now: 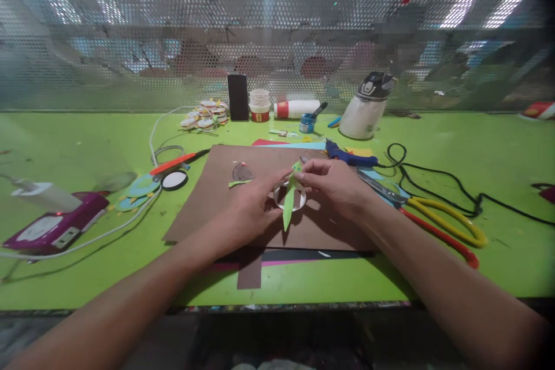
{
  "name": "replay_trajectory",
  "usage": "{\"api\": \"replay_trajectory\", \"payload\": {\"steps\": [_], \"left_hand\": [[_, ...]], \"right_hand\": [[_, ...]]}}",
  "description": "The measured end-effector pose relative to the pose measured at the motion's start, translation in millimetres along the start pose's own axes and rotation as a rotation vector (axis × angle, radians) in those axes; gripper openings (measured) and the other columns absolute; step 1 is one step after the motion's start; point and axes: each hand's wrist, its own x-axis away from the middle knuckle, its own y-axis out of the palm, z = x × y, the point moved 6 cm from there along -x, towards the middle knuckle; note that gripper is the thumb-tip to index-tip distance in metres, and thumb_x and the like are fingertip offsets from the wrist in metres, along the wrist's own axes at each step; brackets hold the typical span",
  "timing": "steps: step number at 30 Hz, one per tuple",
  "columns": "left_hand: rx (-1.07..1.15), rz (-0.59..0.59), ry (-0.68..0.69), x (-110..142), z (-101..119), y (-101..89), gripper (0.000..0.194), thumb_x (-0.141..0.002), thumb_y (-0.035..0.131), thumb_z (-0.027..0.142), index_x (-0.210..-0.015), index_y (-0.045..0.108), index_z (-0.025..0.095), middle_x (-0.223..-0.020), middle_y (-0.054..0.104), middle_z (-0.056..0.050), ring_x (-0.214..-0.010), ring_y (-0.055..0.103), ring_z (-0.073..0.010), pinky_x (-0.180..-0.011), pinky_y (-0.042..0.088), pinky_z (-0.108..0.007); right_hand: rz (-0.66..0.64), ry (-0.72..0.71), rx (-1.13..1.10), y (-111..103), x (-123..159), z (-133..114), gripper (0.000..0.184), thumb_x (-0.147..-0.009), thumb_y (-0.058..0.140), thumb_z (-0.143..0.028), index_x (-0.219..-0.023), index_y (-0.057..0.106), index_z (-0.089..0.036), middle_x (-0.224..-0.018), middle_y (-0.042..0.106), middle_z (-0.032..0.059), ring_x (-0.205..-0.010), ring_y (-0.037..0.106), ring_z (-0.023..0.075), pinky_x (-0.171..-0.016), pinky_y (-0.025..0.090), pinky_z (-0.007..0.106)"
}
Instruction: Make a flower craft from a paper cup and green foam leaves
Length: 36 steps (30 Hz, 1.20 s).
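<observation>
Over the brown board [195, 208], my left hand [254, 202] curls its fingers and thumb round the side of a white ring [302, 199]. The ring looks like a slice of a paper cup. A light green paper strip [288, 211] with a pointed lower end lies across the ring. Near the strip's upper end, my right hand [336, 182] has thumb and forefinger pinched on it. Part of the ring is hidden behind the strip and my fingers. Left of my hands, a dark half-round scrap [241, 171] rests on the board.
Scissors [446, 219] and a blue glue gun [351, 156] with a black cord lie at right. An orange-handled cutter [177, 163] and a purple power strip [65, 219] are at left. Behind stand a phone [238, 97], paper cups [260, 107] and a white bottle [364, 113].
</observation>
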Motion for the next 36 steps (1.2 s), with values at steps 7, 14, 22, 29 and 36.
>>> {"api": "replay_trajectory", "payload": {"steps": [7, 14, 22, 29, 36], "left_hand": [[0.019, 0.01, -0.019, 0.3, -2.1, -1.0, 0.053, -0.078, 0.062, 0.016, -0.13, 0.055, 0.023, -0.118, 0.067, -0.006, -0.095, 0.066, -0.0182, -0.081, 0.054, -0.03], [0.055, -0.009, -0.056, 0.0, -7.6, -0.9, 0.056, -0.076, 0.061, 0.011, -0.13, 0.055, 0.023, -0.118, 0.066, -0.008, -0.102, 0.063, -0.0213, -0.086, 0.054, -0.035], [0.183, 0.019, -0.133, 2.3, -19.7, 2.2, 0.059, -0.078, 0.062, 0.014, -0.135, 0.051, 0.025, -0.129, 0.06, -0.009, -0.11, 0.061, -0.024, -0.09, 0.054, -0.037], [0.591, -0.094, -0.281, 0.5, -12.9, 2.5, 0.073, -0.07, 0.065, 0.011, -0.139, 0.043, 0.021, -0.137, 0.053, -0.015, -0.112, 0.061, -0.0265, -0.085, 0.056, -0.036], [0.676, -0.012, -0.568, 0.1, -18.2, 3.3, 0.041, -0.081, 0.064, 0.025, -0.119, 0.058, 0.013, -0.085, 0.07, -0.007, -0.064, 0.065, -0.0138, -0.06, 0.053, -0.026]], "right_hand": [[-0.019, 0.005, -0.024, 3.1, 1.0, 0.2, 0.03, -0.058, 0.083, -0.039, -0.065, 0.063, -0.018, -0.062, 0.059, -0.003, -0.056, 0.05, 0.0094, -0.056, 0.041, 0.027], [-0.03, 0.01, -0.027, 2.4, 1.9, -1.3, 0.029, -0.065, 0.081, -0.038, -0.081, 0.067, -0.017, -0.077, 0.062, -0.0006, -0.065, 0.055, 0.0103, -0.061, 0.044, 0.027], [-0.067, 0.072, 0.0, 11.2, 10.8, -4.9, 0.046, -0.067, 0.078, -0.025, -0.11, 0.061, -0.02, -0.073, 0.062, -0.0009, -0.065, 0.06, 0.0144, -0.059, 0.05, 0.03], [-0.083, 0.023, 0.059, 10.4, 10.5, -2.5, 0.043, -0.071, 0.073, -0.021, -0.112, 0.061, -0.021, -0.07, 0.065, -0.0009, -0.062, 0.062, 0.015, -0.06, 0.05, 0.031], [-0.058, 0.0, 0.131, 13.7, 9.9, -1.4, 0.042, -0.07, 0.073, -0.02, -0.111, 0.063, -0.019, -0.066, 0.066, -0.0009, -0.062, 0.063, 0.0165, -0.062, 0.052, 0.032]]}}
